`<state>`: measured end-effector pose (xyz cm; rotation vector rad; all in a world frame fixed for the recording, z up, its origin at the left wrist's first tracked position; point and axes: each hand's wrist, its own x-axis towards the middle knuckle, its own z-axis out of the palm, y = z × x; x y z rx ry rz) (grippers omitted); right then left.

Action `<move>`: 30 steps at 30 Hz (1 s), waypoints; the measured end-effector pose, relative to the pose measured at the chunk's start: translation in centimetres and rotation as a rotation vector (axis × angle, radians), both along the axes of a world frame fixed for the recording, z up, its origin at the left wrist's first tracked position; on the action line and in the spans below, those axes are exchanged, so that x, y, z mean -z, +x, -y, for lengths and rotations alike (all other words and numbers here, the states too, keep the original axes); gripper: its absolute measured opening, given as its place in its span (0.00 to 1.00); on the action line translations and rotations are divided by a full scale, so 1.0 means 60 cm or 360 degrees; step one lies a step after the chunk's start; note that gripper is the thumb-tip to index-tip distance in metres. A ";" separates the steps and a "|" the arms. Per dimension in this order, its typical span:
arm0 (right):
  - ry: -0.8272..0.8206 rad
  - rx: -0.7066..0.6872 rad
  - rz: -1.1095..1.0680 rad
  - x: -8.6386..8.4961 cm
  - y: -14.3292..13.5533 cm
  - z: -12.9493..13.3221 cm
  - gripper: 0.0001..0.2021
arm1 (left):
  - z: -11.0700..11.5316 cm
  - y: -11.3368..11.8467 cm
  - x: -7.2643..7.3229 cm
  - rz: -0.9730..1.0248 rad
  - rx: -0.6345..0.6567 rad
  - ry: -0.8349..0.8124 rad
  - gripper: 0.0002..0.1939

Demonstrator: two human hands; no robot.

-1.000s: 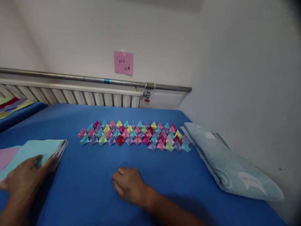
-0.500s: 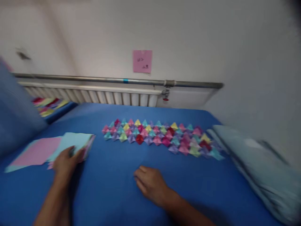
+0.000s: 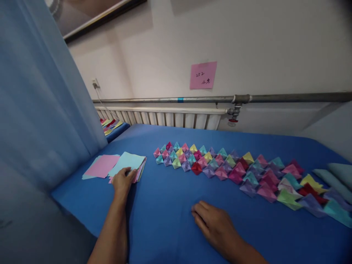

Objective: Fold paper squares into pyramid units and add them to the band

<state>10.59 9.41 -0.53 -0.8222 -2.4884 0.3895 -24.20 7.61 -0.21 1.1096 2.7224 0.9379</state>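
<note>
My left hand [image 3: 122, 182] is at the near edge of a stack of coloured square paper [image 3: 128, 161], with a light blue sheet on top. Its thumb and fingers are bent over that edge in a pinch; how many sheets lie between them is hidden. Just left of the stack are a pink paper sheet [image 3: 102, 165] and a light blue one beneath it. Loosely curled, my right hand [image 3: 214, 225] rests on the blue surface [image 3: 162, 209] with nothing visible in it. Beyond it, folded paper pieces [image 3: 196, 168] in many colours stand in long rows.
A blue curtain [image 3: 55, 110] hangs at the left. Behind the surface run a metal pipe [image 3: 206, 99] and a white radiator [image 3: 178, 119]. A pink note [image 3: 203, 75] is on the wall. Folded pale green cloth [image 3: 334, 185] lies at the right edge.
The view has swung left, so everything sits farther right in the picture and more curtain shows. My left hand stays at the paper stack, and my right hand remains curled on the surface.
</note>
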 end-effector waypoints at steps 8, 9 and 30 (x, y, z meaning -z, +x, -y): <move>-0.0055 -0.0022 -0.0015 -0.004 -0.001 0.001 0.10 | 0.005 0.017 -0.031 -0.0032 -0.0067 0.0197 0.11; -0.0076 -0.0027 -0.0044 -0.004 0.000 0.001 0.10 | 0.007 0.027 -0.037 -0.0068 -0.0046 0.0257 0.11; -0.0219 -0.0224 -0.0077 -0.034 0.151 0.141 0.09 | 0.236 0.258 -0.005 -0.0118 0.1974 0.0351 0.25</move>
